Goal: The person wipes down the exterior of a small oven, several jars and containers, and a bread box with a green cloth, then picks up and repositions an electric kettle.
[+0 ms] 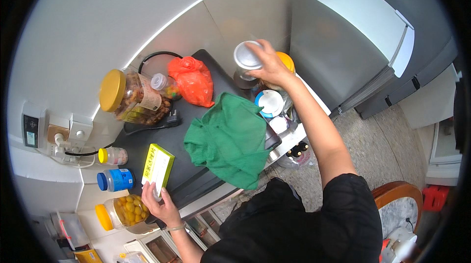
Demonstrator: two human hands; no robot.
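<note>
My right hand (270, 65) grips a clear jar with a silvery lid (247, 55) at the back right of the dark surface. Below that hand stand a yellow-lidded jar (285, 61) and a container with a white and blue lid (270, 103). My left hand (159, 202) holds the lower end of a green and white box (158, 169) bearing writing. A green cloth (230, 140) lies crumpled between my hands. Behind it are a red plastic bag (193, 81), a small white-lidded jar (165, 85) and a large gold-lidded jar (132, 97).
Left of the surface are a small yellow-lidded jar (113, 156), a blue-lidded jar (116, 180) and a jar of yellow fruit (123, 211). A black plug (171, 120) lies behind. A grey refrigerator (342, 38) stands right; bottles (297, 149) are below the edge.
</note>
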